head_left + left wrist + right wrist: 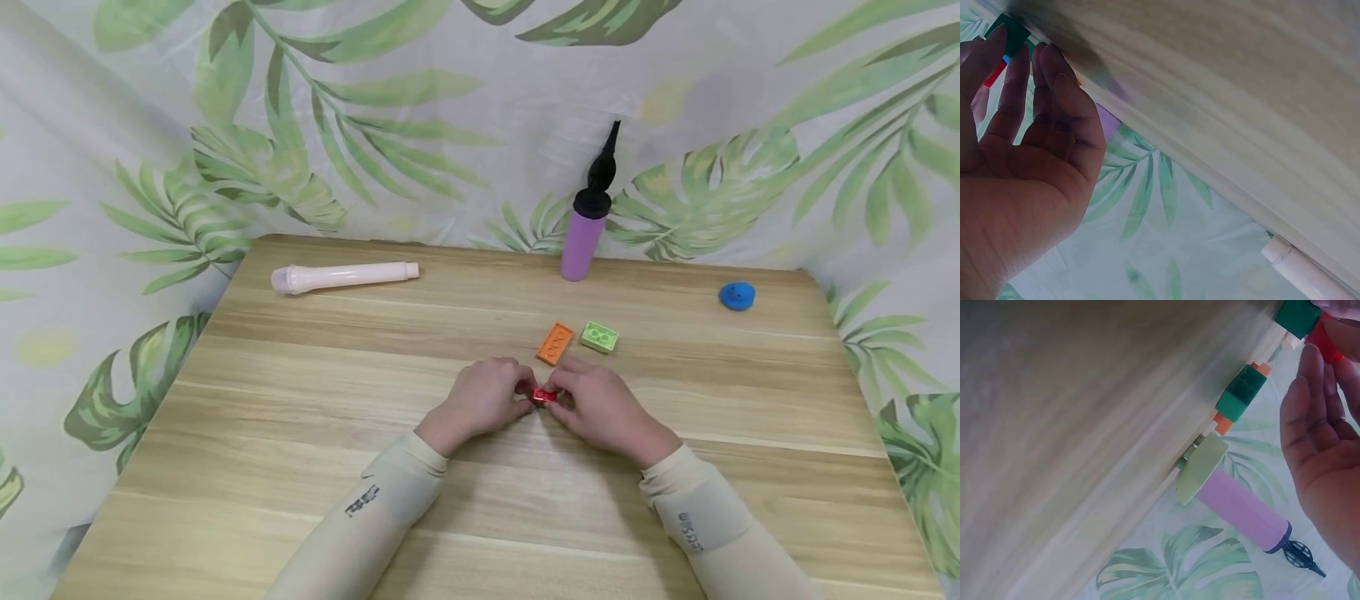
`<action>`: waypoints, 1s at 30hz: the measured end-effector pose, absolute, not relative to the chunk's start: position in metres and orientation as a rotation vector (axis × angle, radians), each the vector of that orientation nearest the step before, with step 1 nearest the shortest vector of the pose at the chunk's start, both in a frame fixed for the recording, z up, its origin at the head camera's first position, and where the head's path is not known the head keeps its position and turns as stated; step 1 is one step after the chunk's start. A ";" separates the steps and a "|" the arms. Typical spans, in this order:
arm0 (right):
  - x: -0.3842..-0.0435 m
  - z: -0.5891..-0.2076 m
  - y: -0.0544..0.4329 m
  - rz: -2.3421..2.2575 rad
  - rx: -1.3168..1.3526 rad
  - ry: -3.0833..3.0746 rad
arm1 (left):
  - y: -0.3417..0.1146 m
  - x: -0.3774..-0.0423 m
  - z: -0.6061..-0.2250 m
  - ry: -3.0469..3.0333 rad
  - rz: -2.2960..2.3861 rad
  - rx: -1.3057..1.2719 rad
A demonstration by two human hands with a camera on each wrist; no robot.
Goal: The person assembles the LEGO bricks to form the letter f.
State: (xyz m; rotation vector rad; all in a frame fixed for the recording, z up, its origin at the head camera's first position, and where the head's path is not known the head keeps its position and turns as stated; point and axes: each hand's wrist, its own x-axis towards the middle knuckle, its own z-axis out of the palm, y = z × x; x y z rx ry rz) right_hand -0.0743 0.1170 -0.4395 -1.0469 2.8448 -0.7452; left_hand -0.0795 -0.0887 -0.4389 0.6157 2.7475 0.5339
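Note:
At the middle of the table both hands meet over small toy building bricks. Thumb and forefinger of my left hand [486, 395] pinch a dark green brick [1015, 36], best seen in the left wrist view. My right hand [602, 407] pinches a red brick [544, 395] right up against it; fingertips cover much of both. A second dark green brick [1241, 394] stands on the table in the right wrist view, hidden in the head view. Just beyond the hands lie an orange brick [555, 344] and a light green brick [600, 337], undersides up.
A pale pink toy microphone [345, 277] lies at the back left of the wooden table [247, 433]. Near the back edge stands a purple hand pump [582, 237] with a black nozzle. A small blue object [737, 295] sits at the back right. Leaf-patterned cloth [420, 108] hangs behind.

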 end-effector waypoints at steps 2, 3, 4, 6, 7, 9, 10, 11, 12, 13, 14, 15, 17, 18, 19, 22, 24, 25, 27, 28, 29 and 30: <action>-0.074 -0.439 0.116 -0.722 -1.053 2.853 | -0.089 -0.079 -0.439 2.751 0.533 0.620; -0.074 -0.439 0.116 -0.711 -1.051 2.854 | -0.089 -0.080 -0.439 2.752 0.534 0.624; -0.074 -0.439 0.115 -0.700 -1.051 2.856 | -0.089 -0.079 -0.439 2.752 0.532 0.626; -0.074 -0.438 0.114 -0.669 -1.043 2.858 | -0.089 -0.079 -0.439 2.754 0.529 0.625; -0.075 -0.437 0.114 -0.658 -1.043 2.860 | -0.089 -0.079 -0.439 2.756 0.527 0.623; -0.075 -0.435 0.113 -0.637 -1.043 2.861 | -0.089 -0.079 -0.439 2.756 0.529 0.613; -0.075 -0.434 0.112 -0.627 -1.045 2.863 | -0.089 -0.079 -0.439 2.757 0.529 0.606; -0.075 -0.433 0.112 -0.620 -1.042 2.864 | -0.090 -0.079 -0.439 2.756 0.534 0.601; -0.075 -0.433 0.112 -0.617 -1.036 2.866 | -0.090 -0.079 -0.439 2.757 0.537 0.597; -0.075 -0.433 0.111 -0.614 -1.030 2.868 | -0.090 -0.079 -0.439 2.757 0.540 0.592; -0.075 -0.432 0.111 -0.609 -1.021 2.873 | -0.090 -0.079 -0.439 2.756 0.545 0.588; -0.074 -0.433 0.111 -0.607 -1.014 2.875 | -0.090 -0.079 -0.439 2.756 0.546 0.586; -0.074 -0.434 0.111 -0.603 -1.002 2.885 | -0.090 -0.079 -0.440 2.756 0.542 0.580; -0.073 -0.434 0.111 -0.604 -1.002 2.890 | -0.090 -0.079 -0.440 2.756 0.540 0.576; -0.072 -0.435 0.111 -0.603 -1.004 2.895 | -0.090 -0.079 -0.440 2.757 0.538 0.573; -0.071 -0.436 0.110 -0.603 -1.018 2.913 | -0.091 -0.079 -0.441 2.760 0.533 0.563; -0.069 -0.436 0.110 -0.604 -1.019 2.919 | -0.091 -0.079 -0.441 2.760 0.536 0.559; -0.069 -0.436 0.110 -0.602 -1.016 2.920 | -0.091 -0.080 -0.441 2.761 0.537 0.559; -0.068 -0.435 0.110 -0.602 -1.003 2.917 | -0.091 -0.080 -0.442 2.764 0.541 0.560; -0.067 -0.435 0.110 -0.602 -0.993 2.915 | -0.091 -0.080 -0.442 2.766 0.543 0.561; -0.067 -0.436 0.110 -0.602 -0.981 2.912 | -0.091 -0.081 -0.442 2.769 0.544 0.563; -0.067 -0.436 0.110 -0.605 -0.968 2.907 | -0.091 -0.081 -0.443 2.772 0.545 0.565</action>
